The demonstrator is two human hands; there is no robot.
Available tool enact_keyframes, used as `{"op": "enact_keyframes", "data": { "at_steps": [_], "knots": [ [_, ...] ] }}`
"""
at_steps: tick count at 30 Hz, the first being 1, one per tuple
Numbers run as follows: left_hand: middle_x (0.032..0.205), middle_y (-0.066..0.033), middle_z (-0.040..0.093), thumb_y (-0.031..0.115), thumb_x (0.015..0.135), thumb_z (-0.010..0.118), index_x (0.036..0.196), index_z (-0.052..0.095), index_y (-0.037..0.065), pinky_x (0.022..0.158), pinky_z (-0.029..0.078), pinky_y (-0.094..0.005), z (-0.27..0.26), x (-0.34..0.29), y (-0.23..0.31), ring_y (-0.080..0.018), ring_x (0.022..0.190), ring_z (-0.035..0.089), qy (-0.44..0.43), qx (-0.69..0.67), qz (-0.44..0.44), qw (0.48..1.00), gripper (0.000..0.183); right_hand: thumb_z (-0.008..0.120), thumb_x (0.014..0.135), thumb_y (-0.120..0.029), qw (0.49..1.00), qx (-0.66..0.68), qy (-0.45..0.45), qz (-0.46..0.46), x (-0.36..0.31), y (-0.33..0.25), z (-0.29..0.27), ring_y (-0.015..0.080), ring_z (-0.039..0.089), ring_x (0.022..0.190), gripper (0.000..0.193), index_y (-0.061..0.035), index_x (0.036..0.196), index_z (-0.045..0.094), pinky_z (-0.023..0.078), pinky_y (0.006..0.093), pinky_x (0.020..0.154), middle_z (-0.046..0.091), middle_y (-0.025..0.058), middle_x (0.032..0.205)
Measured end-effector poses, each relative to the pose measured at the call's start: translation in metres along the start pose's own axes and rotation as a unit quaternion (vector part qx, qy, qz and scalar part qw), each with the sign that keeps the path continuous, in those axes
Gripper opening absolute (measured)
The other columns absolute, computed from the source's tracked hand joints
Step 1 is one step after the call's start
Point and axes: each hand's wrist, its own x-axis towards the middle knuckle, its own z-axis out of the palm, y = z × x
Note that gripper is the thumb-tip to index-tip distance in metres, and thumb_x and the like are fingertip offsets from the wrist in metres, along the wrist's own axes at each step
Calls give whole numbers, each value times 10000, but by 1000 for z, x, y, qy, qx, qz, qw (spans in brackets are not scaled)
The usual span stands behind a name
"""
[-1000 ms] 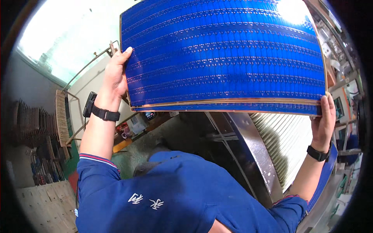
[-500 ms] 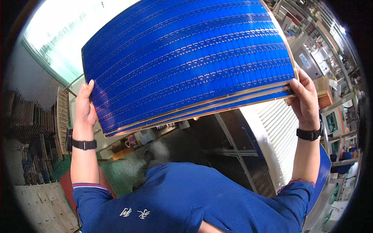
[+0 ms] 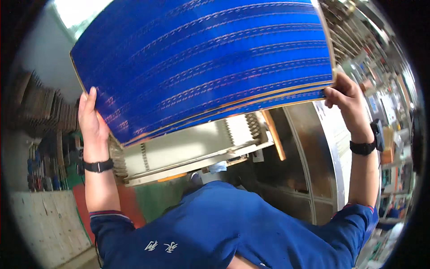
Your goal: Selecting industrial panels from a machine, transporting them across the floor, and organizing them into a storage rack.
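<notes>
A small stack of blue circuit panels (image 3: 215, 58) with copper-coloured edges and rows of fine marks is held up in front of me. My left hand (image 3: 94, 119) grips its left edge near the lower corner, thumb on the blue face. At the lower right corner, my right hand (image 3: 351, 103) is closed on the panels, thumb in front. The near edges fan slightly, so more than one panel shows. Under the stack lies a white tray-like bed (image 3: 188, 139) with rows of coil-like slots, its far part hidden by the panels.
Upright brown racks (image 3: 49, 107) stand at the left. Below them is a pale wooden box (image 3: 49, 224). Dark framed panels (image 3: 309, 148) and a whitish surface (image 3: 338, 139) lie to the right, with cluttered shelves (image 3: 398, 179) beyond. The floor (image 3: 156, 197) is green and red.
The surroundings have shifted rightward in view, and the white slotted bed has come into sight beneath the panels. Both hands keep their hold; the stack sits slightly further left in view.
</notes>
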Motion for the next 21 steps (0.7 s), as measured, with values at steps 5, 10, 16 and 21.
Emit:
{"op": "enact_keyframes", "data": {
  "at_steps": [5, 10, 16, 21],
  "knots": [
    [1228, -79, 596, 146, 989, 560, 1264, 519, 21, 1032, 436, -368, -8, 11, 26, -183, 1143, 566, 30, 1, 120, 992, 305, 690, 902, -142, 995, -47, 42, -79, 66, 16, 24, 58, 545, 818, 340, 4, 1197, 607, 439, 216, 749, 649, -9, 958],
    [1184, -60, 592, 185, 1011, 543, 1268, 490, 53, 943, 496, -349, -42, 33, 52, -169, 1089, 578, 70, 95, 236, 965, 293, 669, 923, -122, 986, -34, 72, -144, 120, 35, 33, 59, 560, 870, 270, 5, 1156, 624, 447, 215, 765, 642, 3, 987],
    [1007, 18, 529, 257, 1009, 560, 1056, 484, 115, 729, 447, -264, -45, 51, 82, -79, 877, 513, 35, 153, 144, 977, 168, 618, 966, -90, 970, -37, 59, -232, 177, 54, 47, 76, 594, 835, 197, 12, 1134, 615, 492, 228, 764, 643, 15, 966],
    [1207, -83, 545, 228, 1026, 515, 1195, 440, 91, 983, 481, -409, -63, 88, 45, -213, 1140, 562, -15, 75, 170, 982, 230, 613, 974, -107, 968, -33, 86, -234, 195, 61, 62, 79, 604, 845, 140, 0, 1065, 617, 495, 230, 776, 646, 15, 950]
  ]
}}
